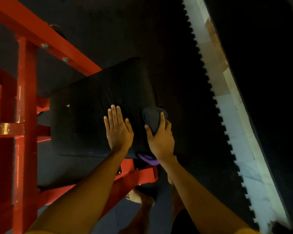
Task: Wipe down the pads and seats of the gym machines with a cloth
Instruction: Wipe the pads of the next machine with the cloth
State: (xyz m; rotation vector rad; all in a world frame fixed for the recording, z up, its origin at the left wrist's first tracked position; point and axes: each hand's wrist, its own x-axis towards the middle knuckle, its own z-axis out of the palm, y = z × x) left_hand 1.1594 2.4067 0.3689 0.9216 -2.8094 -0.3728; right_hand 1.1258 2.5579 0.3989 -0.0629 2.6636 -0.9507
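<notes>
The left hand (119, 132) lay flat on the black seat pad (91, 107) near its right edge, fingers straight and close together, holding nothing. Just beside it, the right hand (161, 139) gripped a bunched dark cloth (152, 118) at the pad's right edge, fingers curled round it. A purple object (149, 159) showed under the right wrist. The pad sat on a red steel frame (25, 98) over a black floor mat (176, 56).
</notes>
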